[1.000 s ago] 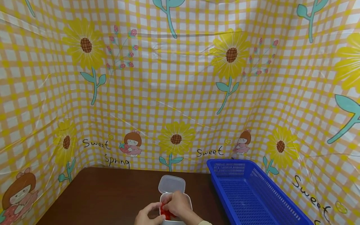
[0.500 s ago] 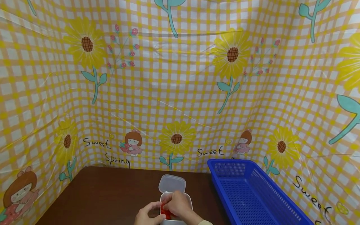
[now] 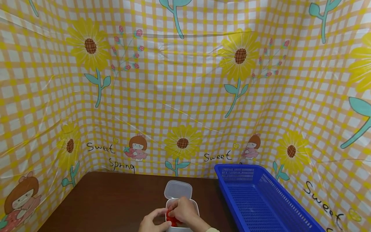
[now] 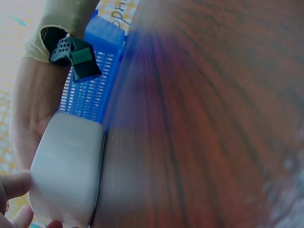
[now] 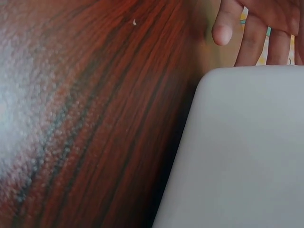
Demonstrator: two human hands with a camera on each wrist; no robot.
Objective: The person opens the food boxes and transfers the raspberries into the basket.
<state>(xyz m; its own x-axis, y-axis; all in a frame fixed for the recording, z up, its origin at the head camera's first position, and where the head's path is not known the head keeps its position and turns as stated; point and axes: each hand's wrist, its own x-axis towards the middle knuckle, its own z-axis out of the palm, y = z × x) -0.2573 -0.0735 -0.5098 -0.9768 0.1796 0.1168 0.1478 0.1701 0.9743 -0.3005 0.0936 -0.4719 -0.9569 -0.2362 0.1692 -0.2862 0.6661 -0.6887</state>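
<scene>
1. Little has been changed over the last second: the same places are kept by both hands, and the lid (image 3: 178, 190) is left folded back. The whole head view is shifted very slightly, which is put down to head movement.
2. By this it is suggested that the handling is being carried on inside the box (image 4: 69, 166); no red bits are seen to have been lifted out.
3. The red bits (image 3: 173, 221) are held in the box, at its left and near side, and are partly covered by the right hand (image 3: 185, 211). They cannot be counted.
4. The right fingers are lowered into the box, against the red bits. Whether one is pinched cannot be told, since the tips are hidden.
5. The box is gripped at its left side by the left hand (image 3: 152, 220): the thumb and forefinger are curved to the rim, with a gap left between them.
6. The box is set on the table (image 3: 116, 199), with the lid spread beyond it, away from the person.
7. The basket (image 3: 252, 203) is placed on the right, apart from the box, and is touched by neither hand.
</scene>
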